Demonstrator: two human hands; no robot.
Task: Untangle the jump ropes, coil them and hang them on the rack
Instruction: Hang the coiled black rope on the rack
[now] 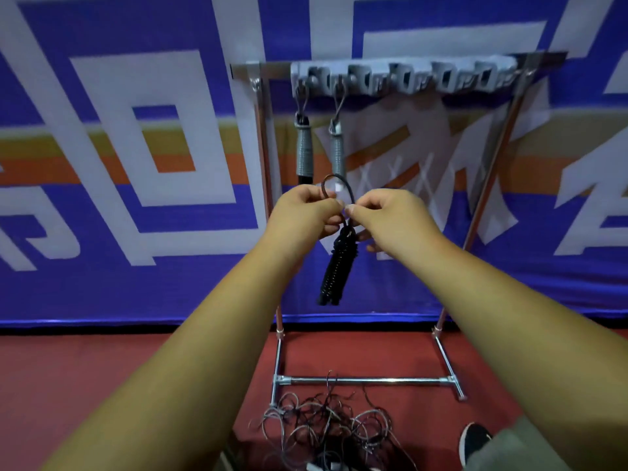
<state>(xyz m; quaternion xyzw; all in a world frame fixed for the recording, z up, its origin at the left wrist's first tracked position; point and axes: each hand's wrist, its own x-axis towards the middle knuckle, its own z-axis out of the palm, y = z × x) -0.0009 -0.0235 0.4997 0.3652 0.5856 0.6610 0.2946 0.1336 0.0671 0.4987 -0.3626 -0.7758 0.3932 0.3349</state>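
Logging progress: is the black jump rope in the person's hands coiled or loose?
Coiled. The black jump rope hangs as a tightly wound bundle below the left hand and right hand, which pinch its top loop.

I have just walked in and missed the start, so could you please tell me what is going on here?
A person stands facing a metal rack and holds a coiled black jump rope up in front of it. The left hand and the right hand both pinch the rope near its top. Two grey coiled ropes already hang from the rack's hooks. A tangle of ropes lies on the red floor at the rack's foot, not yet sorted.
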